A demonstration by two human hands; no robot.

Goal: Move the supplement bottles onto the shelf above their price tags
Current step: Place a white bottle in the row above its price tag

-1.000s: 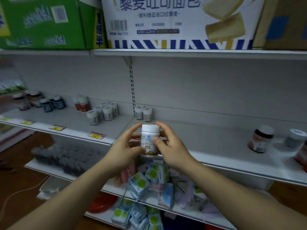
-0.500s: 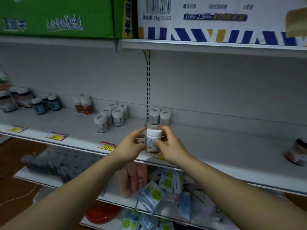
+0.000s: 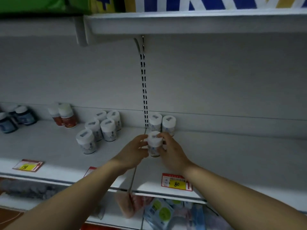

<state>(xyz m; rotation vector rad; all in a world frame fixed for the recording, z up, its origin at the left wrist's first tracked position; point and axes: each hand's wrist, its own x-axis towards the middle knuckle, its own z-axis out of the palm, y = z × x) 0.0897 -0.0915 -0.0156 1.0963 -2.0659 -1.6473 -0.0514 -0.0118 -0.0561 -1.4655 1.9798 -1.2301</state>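
A white store shelf (image 3: 232, 160) ran across the bay under a dim grey back panel, with an upper shelf (image 3: 182, 22) of cartons (image 3: 199, 4) close overhead. At the far left stood dark blue bottles (image 3: 18, 118), then 2 red-labelled bottles (image 3: 64, 116). Next came a cluster of 5 white-capped bottles (image 3: 99, 128), set back from a partly hidden price tag (image 3: 90, 170).

Just right of the slotted upright (image 3: 144, 83), the left hand (image 3: 132, 151) and right hand (image 3: 172, 151) held 1 supplement bottle (image 3: 154, 144) between them. Each grip was curled round a side of it, fingertips up by the cap. It stood upright, just in front of 2 matching bottles (image 3: 162, 123) at the back panel. Whether its base touched the shelf I could not tell. The "80" price tag (image 3: 177, 182) sat on the front lip, a little to its right.

To my eye this was the setting-down step. The next move called for seating the base flat, easing it rightward to line up over that tag, and opening both grips without tipping it. The back pair left little room behind, and the shelf seam (image 3: 134, 176) ran just beside the left hand. Rightward the shelf showed bare for a long stretch, and the front lip lay well apart from the bottle.
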